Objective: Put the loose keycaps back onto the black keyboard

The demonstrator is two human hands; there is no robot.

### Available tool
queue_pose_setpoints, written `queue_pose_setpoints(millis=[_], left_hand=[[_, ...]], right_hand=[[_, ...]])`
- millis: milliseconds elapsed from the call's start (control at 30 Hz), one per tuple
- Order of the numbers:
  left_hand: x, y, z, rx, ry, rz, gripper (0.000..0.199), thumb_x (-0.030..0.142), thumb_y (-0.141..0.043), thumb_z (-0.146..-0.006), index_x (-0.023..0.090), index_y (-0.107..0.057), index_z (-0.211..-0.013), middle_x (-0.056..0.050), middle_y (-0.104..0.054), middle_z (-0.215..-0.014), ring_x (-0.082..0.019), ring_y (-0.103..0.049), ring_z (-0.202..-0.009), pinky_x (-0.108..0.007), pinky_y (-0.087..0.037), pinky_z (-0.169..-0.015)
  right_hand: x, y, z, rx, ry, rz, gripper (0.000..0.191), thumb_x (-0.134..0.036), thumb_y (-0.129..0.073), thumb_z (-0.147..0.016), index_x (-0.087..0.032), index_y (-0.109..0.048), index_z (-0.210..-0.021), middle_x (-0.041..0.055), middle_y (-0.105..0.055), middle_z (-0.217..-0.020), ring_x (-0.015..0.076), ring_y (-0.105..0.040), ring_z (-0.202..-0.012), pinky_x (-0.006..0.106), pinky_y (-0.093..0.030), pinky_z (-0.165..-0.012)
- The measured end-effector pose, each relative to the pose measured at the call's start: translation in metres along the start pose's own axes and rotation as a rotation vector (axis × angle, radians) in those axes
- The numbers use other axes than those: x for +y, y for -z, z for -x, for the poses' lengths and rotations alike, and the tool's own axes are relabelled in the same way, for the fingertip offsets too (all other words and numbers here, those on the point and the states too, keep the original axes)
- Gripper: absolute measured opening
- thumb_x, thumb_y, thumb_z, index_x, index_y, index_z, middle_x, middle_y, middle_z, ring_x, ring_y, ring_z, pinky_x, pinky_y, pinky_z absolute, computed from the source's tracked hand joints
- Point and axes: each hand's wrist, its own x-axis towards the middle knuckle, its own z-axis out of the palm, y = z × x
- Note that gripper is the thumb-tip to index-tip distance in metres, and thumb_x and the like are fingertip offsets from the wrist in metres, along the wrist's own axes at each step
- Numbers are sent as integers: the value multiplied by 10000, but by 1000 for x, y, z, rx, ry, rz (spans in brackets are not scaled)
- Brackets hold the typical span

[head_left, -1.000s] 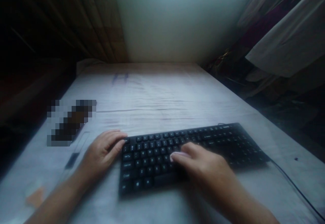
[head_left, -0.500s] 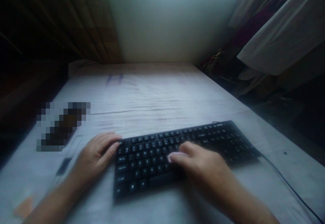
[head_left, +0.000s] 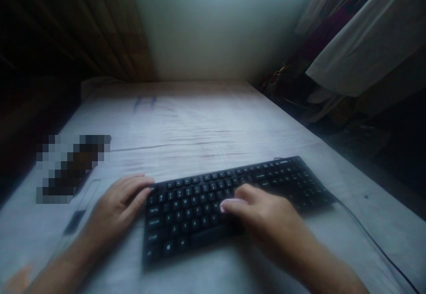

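A black keyboard [head_left: 196, 214] lies at a slant on a pale sheet, its white-lettered keys facing up. My left hand [head_left: 123, 200] grips its far left corner, with the thumb along the side edge and fingers at the corner. Over the middle keys, my right hand [head_left: 262, 212] is closed with the thumb pointing left. Between thumb and fingers it pinches a small pale wad [head_left: 229, 204], perhaps cloth or tissue, pressed on or just above the keys. Most of the wad is hidden by the hand.
The keyboard's cable [head_left: 369, 236] runs off to the lower right over the sheet-covered surface [head_left: 206, 121]. A blurred-out dark object [head_left: 75, 167] lies at the left. Pale cloth [head_left: 359, 58] hangs at the right, and a curtain [head_left: 109, 27] at the back left.
The whole view has shifted slightly, so surroundings and keyboard appear further left. My right hand with the wad has moved a little to the right over the keys. My left hand stays at the corner.
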Motion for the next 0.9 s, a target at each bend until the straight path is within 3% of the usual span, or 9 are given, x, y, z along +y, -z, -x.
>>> queue_pose_setpoints(millis=[133, 400, 567, 700, 900], left_hand=[[-1, 0, -1, -9, 4, -13, 393, 604, -487, -892, 301, -702, -1020, -21, -735, -1049, -237, -673, -1045, -405, -543, -952], [-2, 0, 0, -17, 6, -28, 381, 593, -483, -896, 308, -702, -1025, -19, -733, -1061, -235, -673, -1052, -393, -546, -949], [-6, -1, 1, -38, 14, -27, 359, 583, -489, -896, 326, -694, -1039, -8, -727, -1084, -238, -664, -1076, -402, -533, -967], [-8, -1, 2, -29, 20, -30, 390, 614, -475, -890, 329, -693, -1041, -12, -726, -1093, -252, -663, -1084, -434, -529, -977], [-8, 0, -1, -23, -17, -58, 388, 616, -476, -882, 332, -703, -1016, -8, -739, -1066, -244, -687, -1036, -402, -560, -929]], right_hand=[[4, 0, 1, -25, -25, -4, 322, -124, -646, -829, -333, -732, -1058, -9, -647, -820, 116, -600, -611, 218, -366, -542], [39, 10, 15, -13, -121, 37, 391, -68, -557, -813, -347, -754, -1003, -10, -657, -808, 102, -598, -585, 202, -350, -511], [29, 10, 11, 44, -78, -4, 353, -90, -568, -835, -326, -753, -1023, 4, -665, -831, 113, -603, -598, 211, -359, -522], [17, 8, 6, -20, -57, -44, 316, -116, -617, -832, -337, -756, -1010, -10, -655, -796, 111, -595, -593, 215, -373, -542], [43, 9, 17, -22, -172, -45, 366, -88, -591, -823, -366, -768, -983, -15, -671, -818, 106, -609, -608, 211, -375, -540]])
